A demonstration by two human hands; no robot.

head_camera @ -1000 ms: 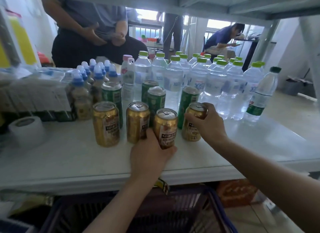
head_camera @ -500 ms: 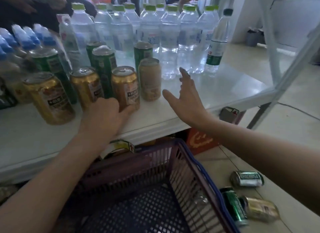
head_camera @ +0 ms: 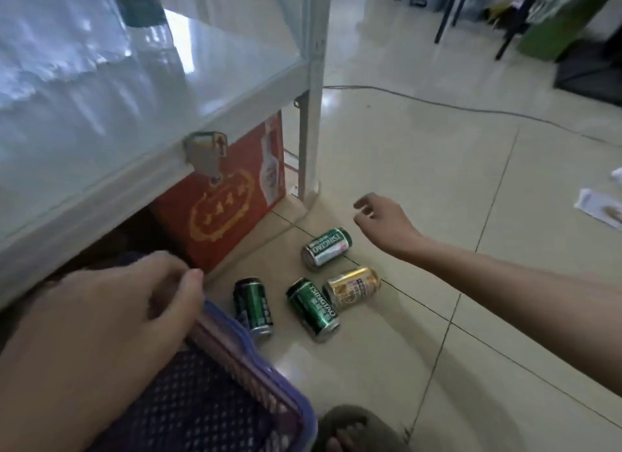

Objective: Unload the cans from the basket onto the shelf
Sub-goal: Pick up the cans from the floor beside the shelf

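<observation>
Several cans lie on their sides on the tiled floor right of the blue basket (head_camera: 269, 371): a green can (head_camera: 325, 248) farthest, a gold can (head_camera: 353, 287), a second green can (head_camera: 313, 308) and a dark green can (head_camera: 253, 305) against the basket's rim. My right hand (head_camera: 380, 221) hovers open just above and right of the far green can, holding nothing. My left hand (head_camera: 111, 303) hangs over the basket's near corner with fingers loosely curled, empty. The white shelf (head_camera: 141, 138) fills the upper left; its bottles are blurred.
A red carton (head_camera: 232, 199) sits under the shelf beside its white leg (head_camera: 311, 115). A cable (head_camera: 471, 110) runs across the floor behind. Papers (head_camera: 599, 206) lie at the right edge. My sandalled foot (head_camera: 353, 431) is at the bottom, close to the basket.
My view swung down and right from the shelf to the floor. Both hands left the cans standing on the shelf; the right hand dropped toward the cans lying on the floor.
</observation>
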